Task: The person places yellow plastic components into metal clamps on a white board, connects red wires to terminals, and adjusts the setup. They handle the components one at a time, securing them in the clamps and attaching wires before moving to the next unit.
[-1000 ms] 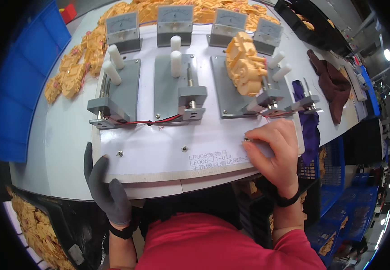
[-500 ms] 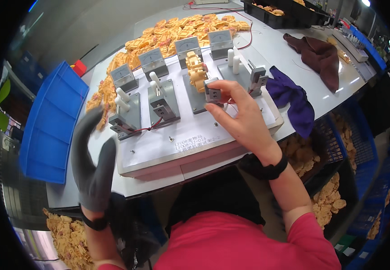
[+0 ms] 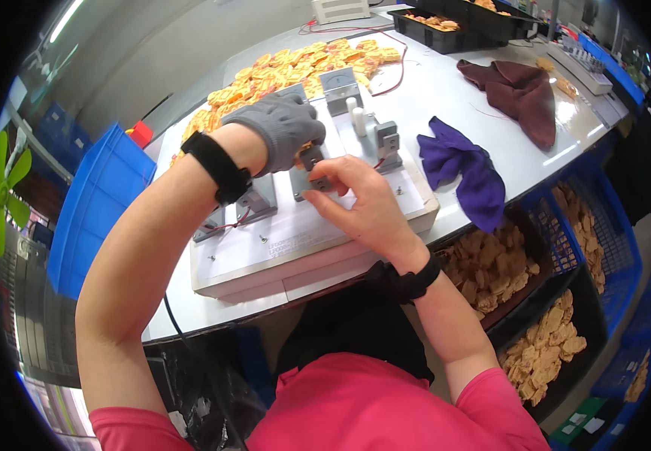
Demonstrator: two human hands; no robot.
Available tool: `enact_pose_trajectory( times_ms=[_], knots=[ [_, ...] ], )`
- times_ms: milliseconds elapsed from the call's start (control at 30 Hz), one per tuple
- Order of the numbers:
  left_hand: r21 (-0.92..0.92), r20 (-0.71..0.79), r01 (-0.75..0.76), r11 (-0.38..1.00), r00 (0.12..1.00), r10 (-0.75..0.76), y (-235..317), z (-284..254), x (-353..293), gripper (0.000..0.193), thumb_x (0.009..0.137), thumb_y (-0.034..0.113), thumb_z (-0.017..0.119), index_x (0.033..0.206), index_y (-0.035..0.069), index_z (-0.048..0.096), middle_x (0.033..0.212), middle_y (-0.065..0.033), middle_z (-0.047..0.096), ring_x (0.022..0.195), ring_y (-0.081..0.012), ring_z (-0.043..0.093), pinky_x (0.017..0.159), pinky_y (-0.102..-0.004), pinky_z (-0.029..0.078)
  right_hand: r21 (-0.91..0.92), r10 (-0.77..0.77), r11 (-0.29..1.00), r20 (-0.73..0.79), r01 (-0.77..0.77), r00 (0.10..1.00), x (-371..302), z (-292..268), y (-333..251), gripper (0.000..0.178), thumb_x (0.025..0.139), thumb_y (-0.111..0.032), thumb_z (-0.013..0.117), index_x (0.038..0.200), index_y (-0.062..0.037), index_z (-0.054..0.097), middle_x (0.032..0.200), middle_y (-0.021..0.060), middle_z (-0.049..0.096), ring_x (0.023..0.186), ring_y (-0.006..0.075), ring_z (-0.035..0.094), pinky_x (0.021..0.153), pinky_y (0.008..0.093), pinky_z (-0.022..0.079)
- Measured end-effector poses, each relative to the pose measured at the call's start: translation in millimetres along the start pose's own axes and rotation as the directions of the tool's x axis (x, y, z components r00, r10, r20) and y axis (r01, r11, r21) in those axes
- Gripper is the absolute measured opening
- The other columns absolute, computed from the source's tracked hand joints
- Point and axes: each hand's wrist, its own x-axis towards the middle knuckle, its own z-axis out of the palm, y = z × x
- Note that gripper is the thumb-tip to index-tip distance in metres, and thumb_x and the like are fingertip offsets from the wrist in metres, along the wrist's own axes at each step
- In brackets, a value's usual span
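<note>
My left hand (image 3: pixel 282 126), in a grey glove, reaches across a white test board (image 3: pixel 303 263) and curls over a yellow plastic gearbox (image 3: pixel 309 147), hiding most of it. My bare right hand (image 3: pixel 363 197) pinches a small grey block (image 3: pixel 319 183) at the near end of that same station, thumb and fingertips on it. To the right stands another grey station (image 3: pixel 374 143) with white pegs (image 3: pixel 358 120) and a panel meter (image 3: pixel 340 89) behind it. My left arm covers much of the stations on the left.
Behind the board lies a heap of yellow gearboxes (image 3: pixel 280 71). A blue bin (image 3: pixel 96 210) stands left; a purple cloth (image 3: pixel 464 169) and brown cloth (image 3: pixel 517 98) lie right. Below the table's right edge, crates hold more yellow parts (image 3: pixel 547 346). Black trays (image 3: pixel 446 34) sit at the back.
My left hand has swung from the board's left side over to the yellow gearbox and closed round it. My right hand stays on the grey block; the whole view has shifted slightly.
</note>
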Motion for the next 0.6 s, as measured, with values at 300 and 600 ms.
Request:
enact_pose_trajectory(
  times_ms=[300, 600],
  knots=[
    [0.044, -0.182, -0.053, 0.998, 0.982, 0.06, -20, -45, -28, 0.036, 0.063, 0.004, 0.07, 0.098, 0.011, 0.061, 0.099, -0.0079, 0.06, 0.096, -0.0324, 0.056, 0.082, -0.0393, 0.047, 0.04, -0.087, 0.995, -0.026, 0.088, 0.996, 0, 6, 10, 0.022, 0.082, -0.014, 0.074, 0.099, -0.0052, 0.064, 0.086, 0.0074, 0.062, 0.075, 0.0195, 0.059, 0.07, 0.0309, 0.049],
    [-0.583, -0.22, 0.122, 0.803, 0.928, -0.301, 66, -58, -142, 0.053, 0.068, 0.003, 0.075, 0.117, 0.0, 0.055, 0.106, -0.0099, 0.059, 0.103, -0.0212, 0.056, 0.093, -0.0344, 0.045, 0.072, -0.28, 0.951, -0.215, 0.301, 0.936, -34, 2, -23, 0.076, 0.071, -0.022, 0.083, 0.135, -0.0082, 0.044, 0.134, 0.0156, 0.046, 0.126, 0.0348, 0.043, 0.105, 0.0438, 0.034]
  ],
)
